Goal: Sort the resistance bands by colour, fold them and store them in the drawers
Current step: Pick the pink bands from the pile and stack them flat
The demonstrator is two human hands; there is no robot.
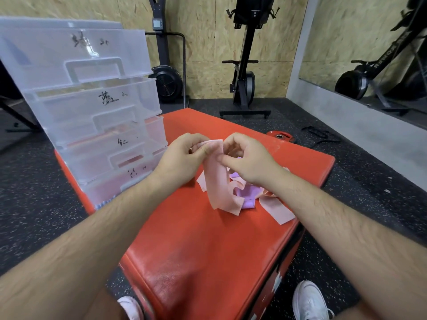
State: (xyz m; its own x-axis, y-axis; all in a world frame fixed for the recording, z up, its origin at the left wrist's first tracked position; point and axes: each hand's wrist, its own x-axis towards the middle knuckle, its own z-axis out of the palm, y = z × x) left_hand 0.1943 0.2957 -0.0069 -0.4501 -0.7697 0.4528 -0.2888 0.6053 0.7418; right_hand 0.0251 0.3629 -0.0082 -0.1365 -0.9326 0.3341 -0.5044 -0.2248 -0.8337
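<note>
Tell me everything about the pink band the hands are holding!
The pink band is a flat, wide strip that looks like thin stretchy fabric or rubber. Both hands pinch its top end: the left hand and the right hand. It hangs down from them, and its curled lower end rests on the red padded box, beside a purple band and other pink bands.
</note>
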